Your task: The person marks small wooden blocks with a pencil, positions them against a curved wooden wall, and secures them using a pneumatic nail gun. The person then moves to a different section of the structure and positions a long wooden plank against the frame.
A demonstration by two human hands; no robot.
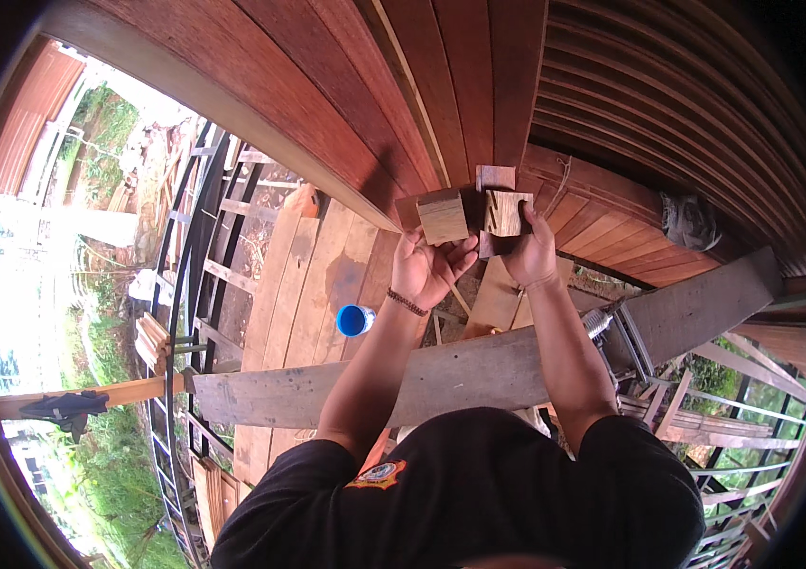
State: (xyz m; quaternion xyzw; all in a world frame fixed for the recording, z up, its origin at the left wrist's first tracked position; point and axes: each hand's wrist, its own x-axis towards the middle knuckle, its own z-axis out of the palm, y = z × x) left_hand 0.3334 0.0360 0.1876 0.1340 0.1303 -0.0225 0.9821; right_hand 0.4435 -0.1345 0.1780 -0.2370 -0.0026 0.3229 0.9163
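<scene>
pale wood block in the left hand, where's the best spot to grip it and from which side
Probably by its two opposite side faces, coming from below, much as the left hand already does. The pale wood block is squat with flat faces, and its lower edge sits at the fingers. The dark wooden boards lie right behind its top, and the notched block in the right hand crowds its right side.

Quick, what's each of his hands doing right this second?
Left hand: closed around a pale wooden block, held up.
Right hand: closed on a notched wooden block, pressed near the reddish wooden boards.
</scene>
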